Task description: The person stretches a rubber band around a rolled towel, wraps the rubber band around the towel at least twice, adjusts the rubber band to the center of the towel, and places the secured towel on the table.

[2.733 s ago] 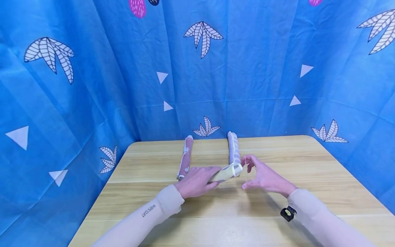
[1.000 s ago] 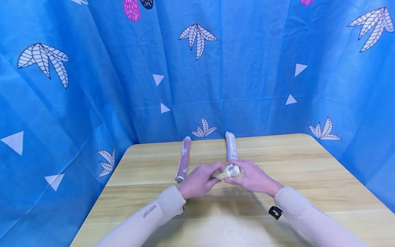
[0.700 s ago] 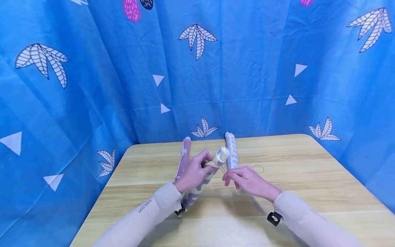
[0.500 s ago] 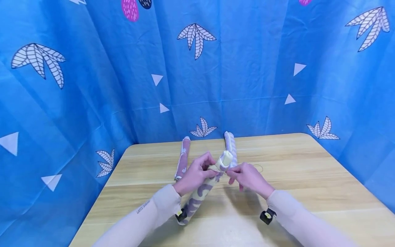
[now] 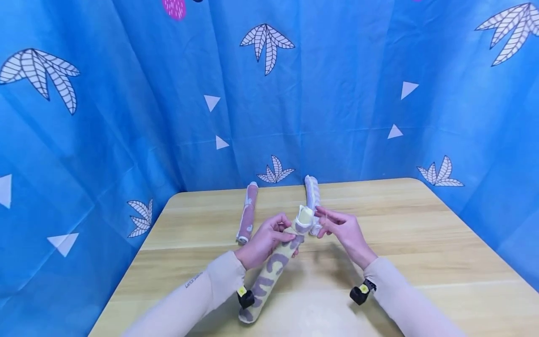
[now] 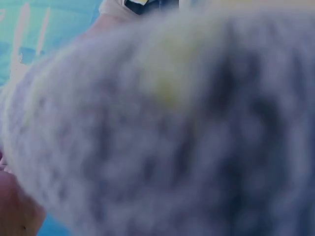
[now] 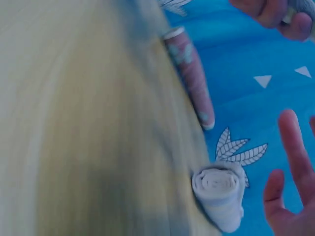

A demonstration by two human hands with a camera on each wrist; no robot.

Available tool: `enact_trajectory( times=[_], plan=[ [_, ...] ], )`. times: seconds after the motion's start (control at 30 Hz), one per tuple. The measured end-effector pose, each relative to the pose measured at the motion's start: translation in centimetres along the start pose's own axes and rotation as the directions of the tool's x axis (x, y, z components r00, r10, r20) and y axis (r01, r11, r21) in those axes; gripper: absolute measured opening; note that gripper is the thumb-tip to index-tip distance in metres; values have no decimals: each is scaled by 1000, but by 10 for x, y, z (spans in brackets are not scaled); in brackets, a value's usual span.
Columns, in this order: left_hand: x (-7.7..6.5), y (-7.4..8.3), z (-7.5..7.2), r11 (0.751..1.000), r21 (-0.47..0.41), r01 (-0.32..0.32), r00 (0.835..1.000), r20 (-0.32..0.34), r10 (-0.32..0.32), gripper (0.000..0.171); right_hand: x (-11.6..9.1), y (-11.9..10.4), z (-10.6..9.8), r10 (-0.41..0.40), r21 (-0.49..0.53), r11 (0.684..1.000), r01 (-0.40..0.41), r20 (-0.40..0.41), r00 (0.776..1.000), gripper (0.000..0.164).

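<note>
A rolled towel [image 5: 269, 276], yellow with grey-purple patches, slants upward from lower left to upper right in the head view. My left hand [image 5: 269, 238] grips it below its upper end, thumb across the front. In the left wrist view the blurred towel [image 6: 133, 128] fills most of the picture. Just right of the towel's upper end is my right hand [image 5: 343, 229], its fingers parted. The right wrist view shows the right hand's fingers [image 7: 295, 147] extended and apart, while the left hand [image 7: 275, 12] grips the towel at the top corner.
A pink rolled towel [image 5: 248, 213] lies at the back left of the wooden table [image 5: 404, 234]. Behind the hands, a white and lilac striped rolled towel [image 5: 312, 192] lies at the back middle. A blue patterned curtain [image 5: 337, 93] stands around the table's sides and back.
The held towel has turned from nearly level to a steep slant, its lower end now in view. My right hand pulled a thin band at its upper end, then moved right with fingers parted.
</note>
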State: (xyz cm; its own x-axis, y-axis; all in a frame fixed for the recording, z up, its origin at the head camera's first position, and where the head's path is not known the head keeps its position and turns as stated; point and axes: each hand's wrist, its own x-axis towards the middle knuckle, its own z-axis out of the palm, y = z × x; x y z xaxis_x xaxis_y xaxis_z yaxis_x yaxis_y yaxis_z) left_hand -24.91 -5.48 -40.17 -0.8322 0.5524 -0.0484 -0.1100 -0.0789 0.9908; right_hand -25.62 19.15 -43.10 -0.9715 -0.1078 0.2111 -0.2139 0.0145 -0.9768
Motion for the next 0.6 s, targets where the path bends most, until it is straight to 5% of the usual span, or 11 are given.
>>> enact_trajectory(
  times=[0.13, 0.27, 0.47, 0.6],
  plan=[
    [5, -3, 1, 998, -49, 34, 999, 5, -34, 13, -8, -5, -3, -19, -66, 997, 27, 130, 991, 53],
    [5, -4, 0, 998, -44, 49, 999, 25, -48, 14, -12, -13, -1, -48, -175, 982, 78, 169, 984, 55],
    [5, -2, 4, 992, 113, 47, 997, 55, -53, 15, -15, -33, 2, -84, -364, 918, 156, 207, 975, 53],
    [6, 4, 10, 964, 259, 55, 996, 60, -72, 15, -11, -47, 6, -43, -495, 852, 170, 257, 965, 59]
  ],
)
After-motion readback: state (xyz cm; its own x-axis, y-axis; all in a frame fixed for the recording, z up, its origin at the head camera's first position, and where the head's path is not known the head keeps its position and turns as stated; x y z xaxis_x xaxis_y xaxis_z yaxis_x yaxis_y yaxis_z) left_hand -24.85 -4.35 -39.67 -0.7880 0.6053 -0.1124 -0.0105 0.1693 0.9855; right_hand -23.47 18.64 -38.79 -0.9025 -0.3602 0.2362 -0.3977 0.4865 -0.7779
